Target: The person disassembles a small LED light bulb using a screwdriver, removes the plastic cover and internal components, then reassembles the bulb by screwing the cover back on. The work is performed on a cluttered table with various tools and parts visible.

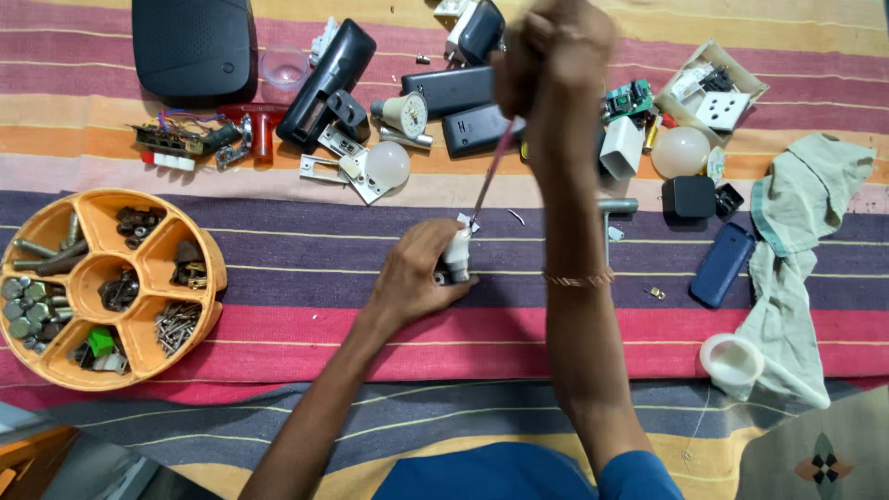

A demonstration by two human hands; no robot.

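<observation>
Since the small white part (457, 252) is pinned on the striped cloth (306, 255) near mid-frame, it reads as light, stiff plastic with a dark metal end, likely brittle at thin edges and prone to skating on fabric if not held down. Left hand (414, 278) has its grip clamped around the part's lower body, fingers wrapped, pressing it to the cloth; best hold is that thicker lower barrel, not the top where the tool bears. Right hand (554, 56) is raised and blurred, grip closed on the handle of a thin screwdriver (491, 176) whose shaft slants down to the part's top; tip looks touching, exact seat too small to tell. Slim shaft will flex and can slip off sideways toward the left fingers. Just right of the part: a grey metal T-shaped piece (611, 211) and a blue phone (722, 264). Farther up: a white bulb (387, 163), black casings, a circuit board (630, 98). Well left: an orange compartment tray (215, 268) of screws and nuts. Far right: a crumpled rag (796, 241).
</observation>
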